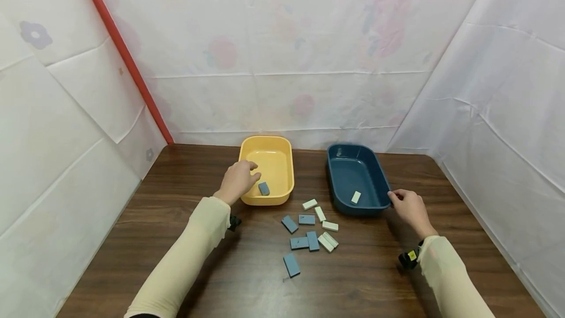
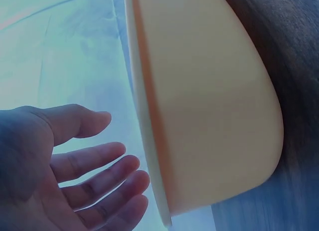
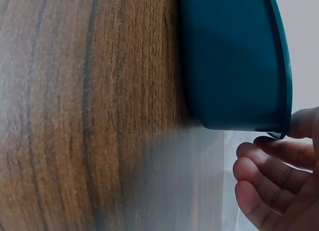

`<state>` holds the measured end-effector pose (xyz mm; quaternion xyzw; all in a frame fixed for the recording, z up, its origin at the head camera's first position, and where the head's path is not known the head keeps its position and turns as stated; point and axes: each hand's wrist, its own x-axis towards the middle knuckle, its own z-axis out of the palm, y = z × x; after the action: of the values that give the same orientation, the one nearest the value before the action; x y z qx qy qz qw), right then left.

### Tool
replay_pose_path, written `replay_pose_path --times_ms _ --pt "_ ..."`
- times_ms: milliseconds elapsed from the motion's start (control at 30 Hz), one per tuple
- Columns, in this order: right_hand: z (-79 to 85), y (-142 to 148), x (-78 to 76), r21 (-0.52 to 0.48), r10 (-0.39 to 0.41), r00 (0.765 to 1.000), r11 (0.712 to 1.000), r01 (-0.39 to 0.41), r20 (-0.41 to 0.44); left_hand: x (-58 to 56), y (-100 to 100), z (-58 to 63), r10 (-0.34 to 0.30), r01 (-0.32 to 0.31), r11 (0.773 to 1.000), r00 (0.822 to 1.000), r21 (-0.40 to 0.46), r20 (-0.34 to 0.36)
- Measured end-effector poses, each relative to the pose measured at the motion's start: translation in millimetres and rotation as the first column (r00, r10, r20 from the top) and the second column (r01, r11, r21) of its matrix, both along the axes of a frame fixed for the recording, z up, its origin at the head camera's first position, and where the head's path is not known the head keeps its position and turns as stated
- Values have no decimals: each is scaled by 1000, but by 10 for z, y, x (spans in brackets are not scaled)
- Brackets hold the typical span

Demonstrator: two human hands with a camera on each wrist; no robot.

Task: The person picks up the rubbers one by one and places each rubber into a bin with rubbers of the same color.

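Note:
Over the left side of the yellow tray (image 1: pixel 288 188) hovers my left hand (image 1: pixel 237 180), its fingers loosely bent and apart with nothing between them. In the left wrist view that hand (image 2: pixel 84 176) is beside the tray's rim. A single grey-blue domino-like block (image 1: pixel 264 188) lies inside the yellow tray. My right hand (image 1: pixel 410 210) pinches the near right corner of the dark blue tray (image 1: pixel 359 173) between thumb and forefinger. The right wrist view shows the other fingers (image 3: pixel 264 186) curled below the rim. One cream block (image 1: pixel 355 197) rests in the blue tray.
Several grey-blue blocks (image 1: pixel 291 265) and several cream blocks (image 1: pixel 330 226) lie loose on the brown wooden table (image 1: pixel 247 274), in front of and between the trays. A patterned white cloth (image 1: pixel 282 53) hangs behind the table, with more cloth at both sides.

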<state>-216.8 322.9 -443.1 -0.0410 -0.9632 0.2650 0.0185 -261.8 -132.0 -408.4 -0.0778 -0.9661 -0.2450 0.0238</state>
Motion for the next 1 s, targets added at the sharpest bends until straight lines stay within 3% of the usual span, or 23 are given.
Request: replay_pose_path --times_ms 333,533,800,1000 --pt "15 -30 -18 21 -8 1000 1000 8 -13 38 -177 -25 74 -73 997 997 13 -35" --pt "28 -67 -32 60 -10 999 998 12 -37 69 -290 -99 123 -124 992 991 -3 -53" --pt "92 -135 -1 156 47 991 987 -27 -125 110 -375 -178 150 -150 989 988 0 -47" --pt "147 -190 67 174 54 970 985 -12 -236 125 -365 -230 151 -151 989 988 -5 -23"
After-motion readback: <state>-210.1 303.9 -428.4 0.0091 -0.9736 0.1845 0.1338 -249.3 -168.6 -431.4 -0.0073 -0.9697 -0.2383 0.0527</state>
